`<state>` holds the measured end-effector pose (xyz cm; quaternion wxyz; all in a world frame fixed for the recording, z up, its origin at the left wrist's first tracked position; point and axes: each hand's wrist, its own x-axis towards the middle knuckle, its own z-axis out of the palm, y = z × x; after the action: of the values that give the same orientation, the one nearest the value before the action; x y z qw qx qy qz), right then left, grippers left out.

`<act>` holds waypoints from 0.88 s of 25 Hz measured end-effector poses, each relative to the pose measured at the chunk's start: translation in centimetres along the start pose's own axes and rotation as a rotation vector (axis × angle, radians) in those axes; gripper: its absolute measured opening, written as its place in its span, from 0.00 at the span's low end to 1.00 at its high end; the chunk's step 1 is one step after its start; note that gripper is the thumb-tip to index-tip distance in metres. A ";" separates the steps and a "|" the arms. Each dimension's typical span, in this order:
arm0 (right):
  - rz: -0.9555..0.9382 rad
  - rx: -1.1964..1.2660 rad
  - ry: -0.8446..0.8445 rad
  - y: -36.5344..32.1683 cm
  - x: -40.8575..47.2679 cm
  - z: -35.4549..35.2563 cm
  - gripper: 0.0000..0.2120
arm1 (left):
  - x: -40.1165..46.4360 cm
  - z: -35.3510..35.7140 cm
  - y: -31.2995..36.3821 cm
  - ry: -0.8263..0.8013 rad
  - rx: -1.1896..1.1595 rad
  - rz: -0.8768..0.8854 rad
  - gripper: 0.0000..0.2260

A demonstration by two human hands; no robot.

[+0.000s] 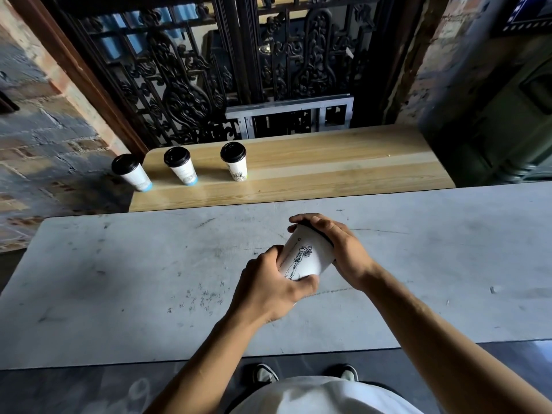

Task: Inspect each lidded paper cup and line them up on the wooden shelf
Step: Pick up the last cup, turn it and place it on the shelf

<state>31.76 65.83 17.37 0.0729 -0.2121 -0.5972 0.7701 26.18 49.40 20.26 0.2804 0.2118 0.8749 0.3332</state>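
— Any writing on that cup?
— None I can read; only a black line drawing on the white cup (307,258). My left hand (273,289) grips its base, my right hand (334,245) curls round the black lid, tilted above the grey table (119,279).
— The others?
— Three lidded cups (180,165) stand on the shelf (328,168); contents hidden.

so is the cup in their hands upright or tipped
Tipped: the held cup leans, lid end under the right hand, base in the left hand.

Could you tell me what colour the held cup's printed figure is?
Dark blue-black line drawing on the white held cup, head view.
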 end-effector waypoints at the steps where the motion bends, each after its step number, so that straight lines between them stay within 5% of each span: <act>1: 0.017 0.007 0.025 -0.1 0.2 0.0 0.22 | 0.2 0.2 -0.2 -0.020 -0.040 -0.012 0.24; 6: 0.075 0.440 0.200 0.9 0.3 -0.9 0.25 | 0.7 2.2 -0.3 -0.005 -0.492 -0.121 0.26; 13: 0.183 0.393 0.043 5.0 -2.0 0.6 0.24 | 1.5 4.2 -0.9 -0.037 -0.872 -0.217 0.20; 17: 0.177 0.403 0.059 5.2 -2.5 0.4 0.26 | 2.0 4.1 -2.4 -0.050 -0.681 -0.186 0.18; 22: 0.219 0.349 0.092 4.8 -3.1 -0.1 0.24 | 1.7 3.6 -2.9 0.249 -0.453 0.010 0.18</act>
<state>35.28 63.40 13.50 0.0515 -0.2947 -0.4243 0.8547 26.60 50.00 15.41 0.2091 0.1050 0.8047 0.5456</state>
